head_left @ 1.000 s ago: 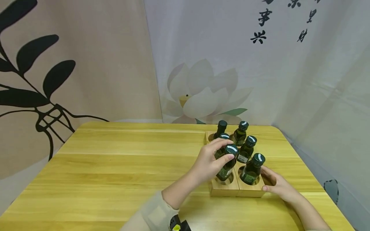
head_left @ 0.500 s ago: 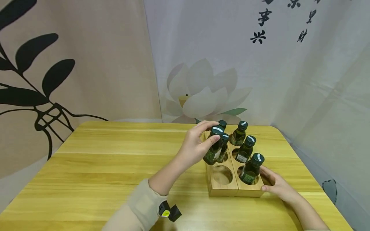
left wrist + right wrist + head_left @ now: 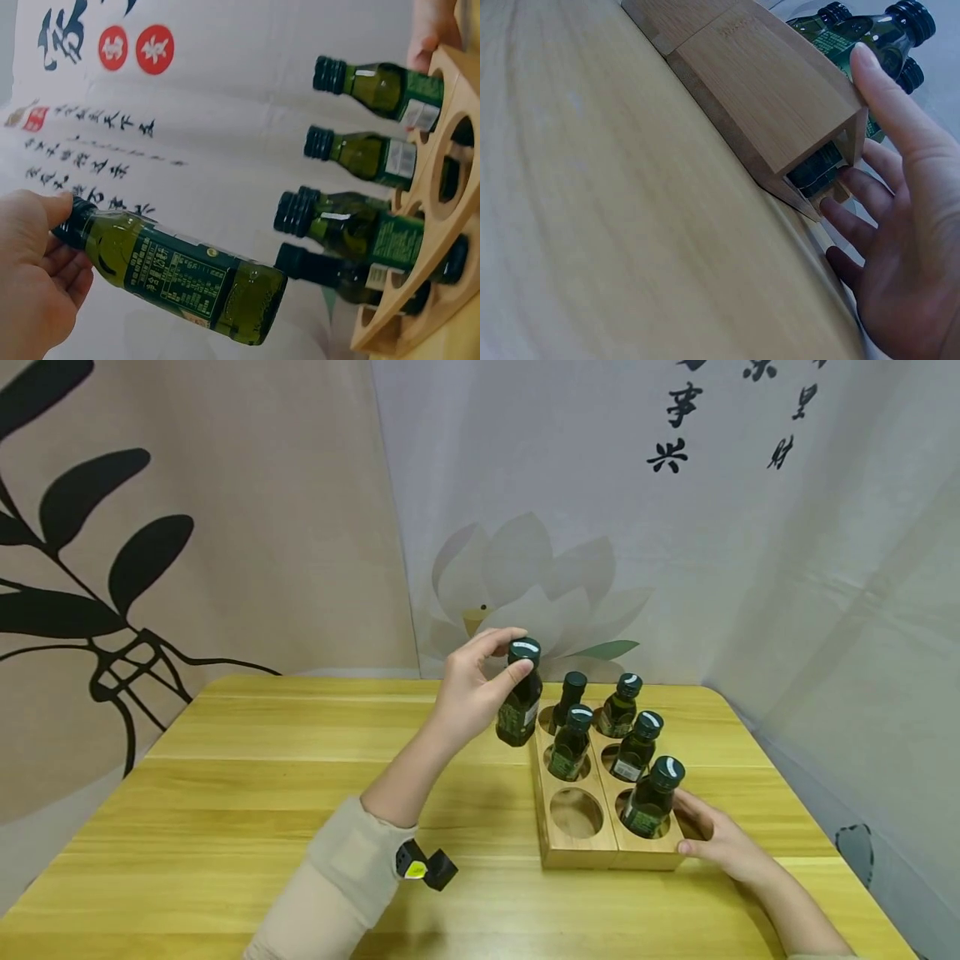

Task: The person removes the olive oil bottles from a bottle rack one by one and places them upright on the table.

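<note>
A yellow wooden table (image 3: 300,777) fills the space in front of me, with printed cloth hung behind it.

Nearest me, my right hand (image 3: 716,839) rests against the near right corner of the wooden rack (image 3: 600,852), fingers straight and relaxed, thumb along its front face. From the wrist I see those fingers (image 3: 855,225) under the rack's open side, holding nothing.

Up and to the left of the rack, my left hand (image 3: 468,693) pinches the cap of a small green bottle (image 3: 519,706), lifted clear of the rack. Its body hangs free below my fingers (image 3: 34,255).

I judge the risk to be that cap-only grip: the bottle could swing, slip, or knock the five bottles (image 3: 637,752) standing in the rack. The hole (image 3: 576,812) nearest me on the rack's left side is empty.

Beyond the rack, the cloth shows a pale lotus (image 3: 517,602); to the left, dark leaves (image 3: 97,543) on beige.
</note>
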### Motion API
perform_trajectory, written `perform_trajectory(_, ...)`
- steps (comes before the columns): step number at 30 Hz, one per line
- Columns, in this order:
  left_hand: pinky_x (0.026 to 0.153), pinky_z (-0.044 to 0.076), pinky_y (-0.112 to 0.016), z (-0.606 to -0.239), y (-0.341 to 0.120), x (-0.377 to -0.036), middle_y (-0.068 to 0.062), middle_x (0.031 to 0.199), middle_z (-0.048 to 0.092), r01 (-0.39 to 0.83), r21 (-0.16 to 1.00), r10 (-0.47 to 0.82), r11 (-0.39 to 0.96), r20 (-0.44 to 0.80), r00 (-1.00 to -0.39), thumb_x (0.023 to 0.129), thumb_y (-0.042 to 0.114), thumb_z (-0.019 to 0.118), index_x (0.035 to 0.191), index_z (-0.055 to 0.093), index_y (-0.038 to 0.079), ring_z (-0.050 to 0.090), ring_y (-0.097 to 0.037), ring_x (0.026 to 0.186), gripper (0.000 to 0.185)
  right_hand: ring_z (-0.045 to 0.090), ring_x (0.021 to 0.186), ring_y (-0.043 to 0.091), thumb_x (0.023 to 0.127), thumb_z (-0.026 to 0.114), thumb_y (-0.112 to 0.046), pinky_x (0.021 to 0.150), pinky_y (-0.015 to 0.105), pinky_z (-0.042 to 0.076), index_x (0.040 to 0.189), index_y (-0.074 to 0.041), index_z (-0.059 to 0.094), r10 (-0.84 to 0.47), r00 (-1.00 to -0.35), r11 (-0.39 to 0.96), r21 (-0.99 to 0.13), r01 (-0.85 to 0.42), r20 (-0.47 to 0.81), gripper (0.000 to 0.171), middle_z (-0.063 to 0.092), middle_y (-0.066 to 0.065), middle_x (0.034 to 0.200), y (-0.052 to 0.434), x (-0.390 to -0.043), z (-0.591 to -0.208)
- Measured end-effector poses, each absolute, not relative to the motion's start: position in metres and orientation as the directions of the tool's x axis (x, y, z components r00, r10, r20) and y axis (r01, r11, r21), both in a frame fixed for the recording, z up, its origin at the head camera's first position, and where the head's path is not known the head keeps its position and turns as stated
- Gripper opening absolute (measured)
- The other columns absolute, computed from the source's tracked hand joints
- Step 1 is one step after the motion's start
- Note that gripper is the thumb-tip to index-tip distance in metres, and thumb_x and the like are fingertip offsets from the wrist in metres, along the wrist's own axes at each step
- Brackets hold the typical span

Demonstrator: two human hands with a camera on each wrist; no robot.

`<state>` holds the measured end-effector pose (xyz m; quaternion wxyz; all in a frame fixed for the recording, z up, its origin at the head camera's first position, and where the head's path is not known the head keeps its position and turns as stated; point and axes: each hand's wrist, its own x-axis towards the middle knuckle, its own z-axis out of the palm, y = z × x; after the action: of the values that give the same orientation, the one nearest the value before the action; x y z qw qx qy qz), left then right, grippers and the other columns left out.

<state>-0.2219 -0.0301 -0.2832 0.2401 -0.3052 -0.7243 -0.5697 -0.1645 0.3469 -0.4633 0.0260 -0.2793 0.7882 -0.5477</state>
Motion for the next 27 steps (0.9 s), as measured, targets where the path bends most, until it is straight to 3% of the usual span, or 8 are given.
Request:
perform_trajectory(5,0.074,0.048,-0.03,-0.279,-0.035,-0.233,-0.01,0.108,0.064,0.675,0.712,0.141,0.194,0.661,-0.737,0.087,0.005,0.071,0.117,0.065,-0.001,0.054,-0.021,0.097,0.031,0.042,0.121,-0.004,0.088,0.07,-0.012,0.098,0.012,0.027,0.141,0.018,0.025,-0.461,-0.85,0.268,-0.872,-0.409,0.257,0.075,0.047,-0.018,0.132,0.348,-0.165,-0.465)
perform_trajectory(15,0.086,0.044,-0.036,-0.28,-0.041,-0.251,-0.009,0.106,0.062,0.637,0.739,0.123,0.217,0.627,-0.769,0.089,0.006,0.069,0.119,0.065,0.0,0.052,-0.021,0.097,0.031,0.04,0.122,-0.005,0.089,0.07,-0.015,0.098,0.011,0.027,0.139,0.021,0.023,-0.469,-0.844,0.257,-0.875,-0.411,0.259,0.078,0.046,-0.022,0.133,0.348,-0.165,-0.465)
perform_trajectory(27,0.086,0.047,-0.039,-0.318,-0.046,-0.264,-0.007,0.108,0.062,0.53,0.803,0.094,0.274,0.526,-0.845,0.089,0.01,0.069,0.12,0.065,0.004,0.052,-0.021,0.099,0.032,0.041,0.122,-0.005,0.088,0.07,-0.014,0.098,0.011,0.027,0.139,0.021,0.023,-0.462,-0.848,0.248,-0.881,-0.404,0.259,0.078,0.047,-0.022,0.132,0.347,-0.164,-0.464)
